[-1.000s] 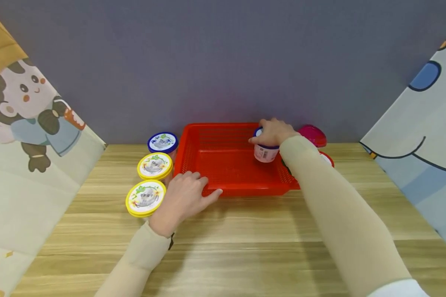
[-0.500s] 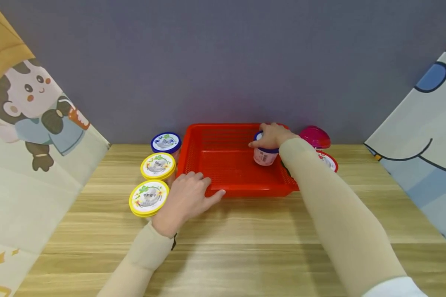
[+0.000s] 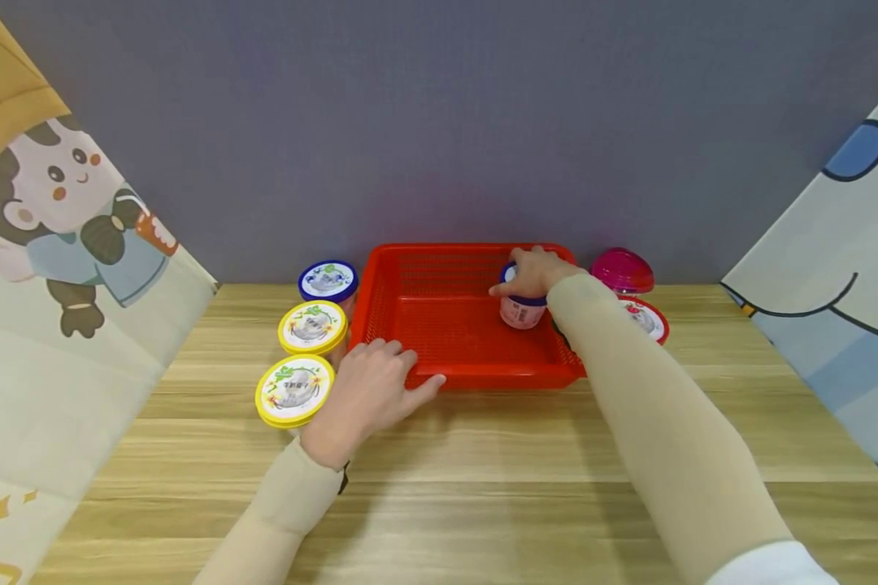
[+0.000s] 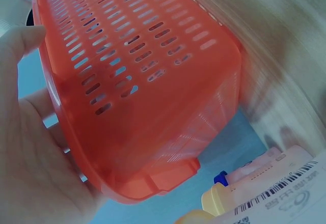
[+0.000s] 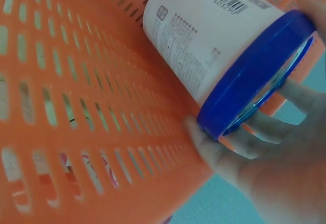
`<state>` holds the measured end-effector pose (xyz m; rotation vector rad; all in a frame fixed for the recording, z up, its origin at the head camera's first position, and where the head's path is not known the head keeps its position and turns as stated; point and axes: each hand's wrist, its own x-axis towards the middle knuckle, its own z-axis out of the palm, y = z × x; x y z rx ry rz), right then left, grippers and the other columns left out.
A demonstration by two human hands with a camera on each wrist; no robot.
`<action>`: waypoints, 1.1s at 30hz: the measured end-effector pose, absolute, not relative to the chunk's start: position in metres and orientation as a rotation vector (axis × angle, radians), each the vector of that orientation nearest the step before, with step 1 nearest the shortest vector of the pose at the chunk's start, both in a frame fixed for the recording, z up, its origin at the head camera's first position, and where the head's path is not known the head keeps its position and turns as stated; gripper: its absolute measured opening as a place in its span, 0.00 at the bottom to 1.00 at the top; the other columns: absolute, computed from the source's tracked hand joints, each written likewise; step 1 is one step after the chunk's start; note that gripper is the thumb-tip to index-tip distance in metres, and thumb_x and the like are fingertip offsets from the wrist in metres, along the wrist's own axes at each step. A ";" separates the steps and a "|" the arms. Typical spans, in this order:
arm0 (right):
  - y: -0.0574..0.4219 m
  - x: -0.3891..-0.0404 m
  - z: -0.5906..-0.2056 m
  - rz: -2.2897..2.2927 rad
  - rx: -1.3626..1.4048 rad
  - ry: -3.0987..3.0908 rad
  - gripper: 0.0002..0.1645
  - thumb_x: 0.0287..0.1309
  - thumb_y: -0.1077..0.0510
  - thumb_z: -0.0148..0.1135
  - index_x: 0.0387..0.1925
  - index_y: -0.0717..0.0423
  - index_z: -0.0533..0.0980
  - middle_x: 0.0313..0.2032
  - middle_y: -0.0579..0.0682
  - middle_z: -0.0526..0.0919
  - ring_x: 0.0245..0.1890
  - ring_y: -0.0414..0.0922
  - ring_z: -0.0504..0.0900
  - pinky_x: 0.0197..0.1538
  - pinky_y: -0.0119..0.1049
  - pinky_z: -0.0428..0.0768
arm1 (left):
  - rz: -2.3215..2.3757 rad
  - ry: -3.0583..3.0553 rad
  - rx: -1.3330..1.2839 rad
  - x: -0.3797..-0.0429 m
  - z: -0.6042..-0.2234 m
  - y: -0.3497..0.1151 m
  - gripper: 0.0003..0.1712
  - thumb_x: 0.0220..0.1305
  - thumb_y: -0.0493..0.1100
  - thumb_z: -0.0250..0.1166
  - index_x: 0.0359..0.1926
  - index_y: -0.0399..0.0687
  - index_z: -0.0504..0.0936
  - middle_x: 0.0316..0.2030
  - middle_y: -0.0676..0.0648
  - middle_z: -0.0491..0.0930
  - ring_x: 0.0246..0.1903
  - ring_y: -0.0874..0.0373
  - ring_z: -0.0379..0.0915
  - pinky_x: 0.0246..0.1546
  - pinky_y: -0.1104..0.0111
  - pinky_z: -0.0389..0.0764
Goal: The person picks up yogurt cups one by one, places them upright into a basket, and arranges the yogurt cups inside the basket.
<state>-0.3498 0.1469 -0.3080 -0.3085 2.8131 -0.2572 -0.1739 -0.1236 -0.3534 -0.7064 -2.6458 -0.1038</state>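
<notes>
A wooden table (image 3: 483, 487) runs across the head view, with a grey wall (image 3: 439, 122) behind it and cartoon-printed cloths hanging on both sides: a child figure on the left cloth (image 3: 66, 227), a blue-and-white shape on the right cloth (image 3: 841, 244).

A red slotted basket (image 3: 454, 325) sits at the back middle of the table. The left hand (image 3: 369, 390) rests on its near left corner, fingers straight and spread along the rim, thumb lying against the front wall.

The right hand (image 3: 534, 272) reaches into the far right corner of the basket and grips a small tub (image 3: 521, 310) from above, fingers curled round its blue lid. The tub stands upright inside the basket, against the right wall. In the right wrist view the tub (image 5: 214, 46) shows a white label with a barcode and fine print (too small to read).

Left of the basket stand three more tubs in a row: a blue-lidded tub (image 3: 328, 280) at the back, then a yellow-lidded tub (image 3: 312, 327), then a second yellow-lidded tub (image 3: 294, 390) nearest, just beside the left hand. Their lids carry a leaf-and-flower picture with writing too small to make out.

Right of the basket, a pink-lidded tub (image 3: 622, 270) stands behind a red-rimmed tub (image 3: 647, 318), partly hidden by the right sleeve (image 3: 658, 431).
</notes>
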 end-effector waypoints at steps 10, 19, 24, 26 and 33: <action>0.145 -0.348 -0.309 -0.258 -0.283 2.809 0.52 0.62 0.31 0.60 0.75 0.57 0.57 0.66 0.68 0.61 0.67 0.67 0.61 0.65 0.66 0.63 | -0.097 -2.638 -0.712 -0.174 -0.354 -0.122 0.30 0.66 0.68 0.59 0.23 0.48 0.82 0.21 0.49 0.74 0.23 0.53 0.69 0.28 0.62 0.71; 0.140 -0.346 -0.309 -0.221 -0.206 2.787 0.55 0.62 0.29 0.58 0.77 0.55 0.52 0.71 0.69 0.56 0.69 0.69 0.58 0.66 0.69 0.61 | -0.091 -2.638 -0.703 -0.173 -0.353 -0.122 0.30 0.66 0.68 0.59 0.24 0.48 0.82 0.22 0.49 0.76 0.23 0.53 0.70 0.28 0.61 0.72; 0.140 -0.344 -0.310 -0.192 -0.193 2.802 0.57 0.61 0.27 0.57 0.77 0.55 0.52 0.70 0.70 0.56 0.69 0.69 0.58 0.65 0.68 0.63 | -0.094 -2.641 -0.700 -0.172 -0.355 -0.122 0.30 0.66 0.68 0.59 0.24 0.48 0.82 0.23 0.48 0.76 0.24 0.52 0.71 0.27 0.61 0.72; 0.140 -0.342 -0.310 -0.183 -0.193 2.809 0.56 0.61 0.27 0.56 0.77 0.55 0.51 0.70 0.70 0.57 0.68 0.69 0.58 0.65 0.68 0.64 | -0.095 -2.641 -0.700 -0.172 -0.355 -0.122 0.30 0.66 0.68 0.59 0.24 0.48 0.82 0.23 0.49 0.76 0.24 0.52 0.71 0.27 0.61 0.72; 0.140 -0.337 -0.302 -0.159 -0.176 2.802 0.56 0.63 0.26 0.53 0.80 0.51 0.49 0.74 0.68 0.52 0.72 0.68 0.55 0.65 0.70 0.61 | -0.094 -2.634 -0.701 -0.173 -0.353 -0.123 0.29 0.66 0.67 0.59 0.24 0.48 0.82 0.22 0.49 0.76 0.24 0.51 0.72 0.28 0.61 0.72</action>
